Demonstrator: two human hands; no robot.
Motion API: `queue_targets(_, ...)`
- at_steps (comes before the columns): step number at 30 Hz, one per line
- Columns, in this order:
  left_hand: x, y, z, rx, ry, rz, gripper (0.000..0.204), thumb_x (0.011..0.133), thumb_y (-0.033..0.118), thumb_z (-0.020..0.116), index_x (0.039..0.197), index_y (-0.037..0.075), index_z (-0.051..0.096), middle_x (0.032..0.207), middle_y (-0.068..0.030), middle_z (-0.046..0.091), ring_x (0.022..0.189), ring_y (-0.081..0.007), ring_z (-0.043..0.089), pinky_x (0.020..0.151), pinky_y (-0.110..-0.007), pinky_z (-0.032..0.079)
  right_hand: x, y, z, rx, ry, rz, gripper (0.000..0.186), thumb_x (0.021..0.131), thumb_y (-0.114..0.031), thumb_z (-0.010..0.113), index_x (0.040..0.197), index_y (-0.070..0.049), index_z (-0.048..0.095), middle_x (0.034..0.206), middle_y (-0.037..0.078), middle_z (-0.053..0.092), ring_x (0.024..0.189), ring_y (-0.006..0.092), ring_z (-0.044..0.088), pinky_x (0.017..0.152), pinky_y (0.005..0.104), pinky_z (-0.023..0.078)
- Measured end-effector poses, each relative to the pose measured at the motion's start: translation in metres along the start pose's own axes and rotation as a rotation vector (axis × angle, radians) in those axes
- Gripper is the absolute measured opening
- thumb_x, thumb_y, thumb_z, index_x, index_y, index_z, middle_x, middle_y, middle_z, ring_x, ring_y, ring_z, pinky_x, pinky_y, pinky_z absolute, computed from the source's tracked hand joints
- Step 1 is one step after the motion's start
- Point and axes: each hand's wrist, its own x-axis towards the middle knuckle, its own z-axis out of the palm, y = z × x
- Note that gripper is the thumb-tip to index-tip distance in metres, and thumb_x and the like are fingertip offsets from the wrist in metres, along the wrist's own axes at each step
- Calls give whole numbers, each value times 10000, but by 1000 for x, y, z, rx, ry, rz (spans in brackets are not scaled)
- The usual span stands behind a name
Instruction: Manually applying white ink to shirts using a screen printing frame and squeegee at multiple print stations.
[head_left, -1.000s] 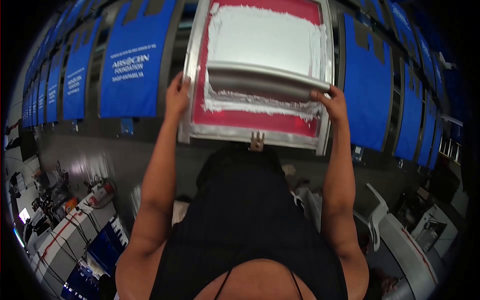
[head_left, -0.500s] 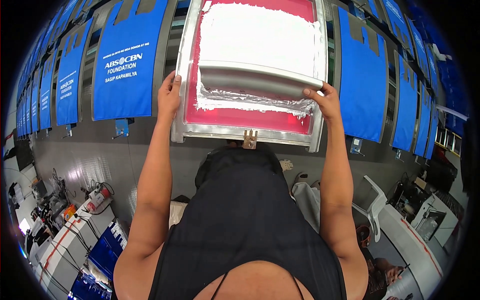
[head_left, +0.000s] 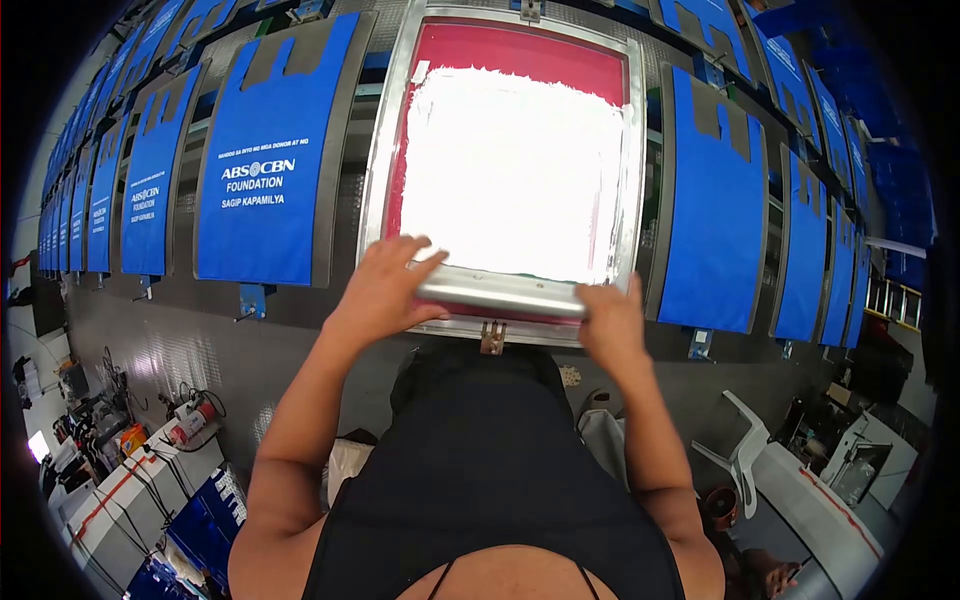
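Across the near end of the frame [head_left: 637, 130] lies the squeegee [head_left: 500, 294], its right end held in the curled right hand [head_left: 612, 325], its left end between thumb and wide-spread fingers of the left hand [head_left: 385, 290], whose firmness I cannot tell. Clean strokes probably call for even pressure from both hands, square to the frame. Beyond, ink [head_left: 510, 170] fills the frame's middle; a left bag [head_left: 262, 220] and right bag [head_left: 712, 220] flank it.
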Motion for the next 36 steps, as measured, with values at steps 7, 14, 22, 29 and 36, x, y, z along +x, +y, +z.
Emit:
queue_targets(7,84,-22,-16,166,-128,-109,246,681,135,680,903,60,604,813,-92,609,821,-298,585,769,-399,467,86,36,-40,105,-56,18,324,583,-52,623,902,-89,663,763,169,636,767,373,604,718,461,490)
queue_targets(14,168,-109,40,350,291,-64,363,659,112,684,1005,78,578,962,-92,589,959,-287,539,852,-419,417,208,71,-8,-239,374,-142,221,716,-59,565,936,-71,582,843,120,609,855,293,591,875,504,395)
queue_targets(22,50,-15,18,236,54,-57,299,604,109,695,876,71,578,832,-93,532,860,-276,533,787,-386,422,73,19,-20,-7,24,-87,235,646,-18,572,880,-40,563,804,135,586,798,319,579,732,419,447)
queue_targets(29,-5,16,45,93,-52,-126,310,568,105,714,832,55,562,822,-92,549,802,-285,545,732,-396,451,14,-10,0,121,-15,-66,233,594,-26,604,822,-50,565,780,111,591,764,317,589,677,421,474)
queue_targets(36,-28,16,74,132,45,-149,321,533,61,672,838,58,571,780,-85,563,760,-279,570,670,-391,466,-8,-15,25,159,82,-72,352,542,-2,608,888,-57,585,859,104,624,827,308,604,690,430,479)
